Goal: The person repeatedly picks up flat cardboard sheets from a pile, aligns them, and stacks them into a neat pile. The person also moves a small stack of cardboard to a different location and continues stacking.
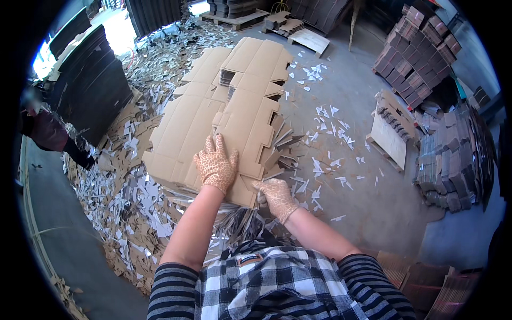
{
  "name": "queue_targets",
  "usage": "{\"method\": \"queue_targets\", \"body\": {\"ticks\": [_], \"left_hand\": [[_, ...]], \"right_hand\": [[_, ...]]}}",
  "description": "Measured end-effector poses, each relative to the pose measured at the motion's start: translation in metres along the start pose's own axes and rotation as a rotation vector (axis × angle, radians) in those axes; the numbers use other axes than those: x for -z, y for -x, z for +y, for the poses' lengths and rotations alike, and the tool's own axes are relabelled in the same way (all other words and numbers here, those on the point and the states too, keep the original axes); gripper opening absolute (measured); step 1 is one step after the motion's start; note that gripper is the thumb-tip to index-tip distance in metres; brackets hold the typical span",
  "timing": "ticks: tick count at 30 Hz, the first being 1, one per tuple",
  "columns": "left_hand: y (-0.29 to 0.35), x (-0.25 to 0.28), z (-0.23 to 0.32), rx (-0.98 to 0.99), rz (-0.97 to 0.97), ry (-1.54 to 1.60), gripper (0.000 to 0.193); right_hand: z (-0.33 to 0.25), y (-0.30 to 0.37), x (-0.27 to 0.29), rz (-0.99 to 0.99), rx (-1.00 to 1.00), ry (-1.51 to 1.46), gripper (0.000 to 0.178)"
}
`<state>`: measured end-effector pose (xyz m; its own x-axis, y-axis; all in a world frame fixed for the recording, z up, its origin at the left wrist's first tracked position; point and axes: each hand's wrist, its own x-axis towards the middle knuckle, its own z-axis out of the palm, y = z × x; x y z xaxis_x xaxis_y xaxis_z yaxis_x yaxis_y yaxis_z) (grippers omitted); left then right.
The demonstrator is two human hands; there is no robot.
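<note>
From your head view, here's the count: two gloved hands, and one stack of brown cardboard blanks [186, 128] right in front of you, scraps [144, 205] lying around it, too many to count. You've got the left hand [217, 166] palm down on the stack's top, just in from the near edge, fingers spread a little and pointing at the far edge, thumb out to the right. Your left forearm slants up and rightward. Over at the near right corner, the right hand [276, 198] sits beside the cardboard, forearm angled up and leftward, fingers curled toward the corner; whether they pinch a sheet, you can't tell from here. Out on the floor [368, 205], right of the stack's right edge, there's one pale board [392, 136] and two big piles: a strapped one [418, 56] farther off, a looser one [450, 160] nearer. And one other person [48, 130] at far left, beside a tall dark stack [90, 85].
</note>
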<state>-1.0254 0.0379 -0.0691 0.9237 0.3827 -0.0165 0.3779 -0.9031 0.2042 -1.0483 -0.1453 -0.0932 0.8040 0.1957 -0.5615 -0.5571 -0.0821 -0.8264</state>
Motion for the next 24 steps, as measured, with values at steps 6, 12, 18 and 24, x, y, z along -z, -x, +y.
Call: {"method": "queue_targets", "body": {"ticks": [6, 12, 18, 24], "left_hand": [[0.001, -0.004, 0.000, 0.001, 0.004, -0.048, 0.071], [-0.002, -0.003, 0.002, 0.005, -0.002, -0.046, 0.071], [-0.003, -0.008, 0.002, -0.020, 0.032, -0.098, 0.071], [-0.001, -0.007, 0.003, -0.016, 0.042, -0.105, 0.070]], "right_hand": [[-0.004, -0.009, -0.001, -0.126, -0.124, -0.077, 0.033], [-0.010, -0.008, 0.011, -0.175, 0.227, 0.486, 0.023], [0.007, -0.002, 0.021, 0.007, 0.530, 0.478, 0.021], [0.052, 0.030, 0.152, -0.041, 0.105, 0.890, 0.039]]}}
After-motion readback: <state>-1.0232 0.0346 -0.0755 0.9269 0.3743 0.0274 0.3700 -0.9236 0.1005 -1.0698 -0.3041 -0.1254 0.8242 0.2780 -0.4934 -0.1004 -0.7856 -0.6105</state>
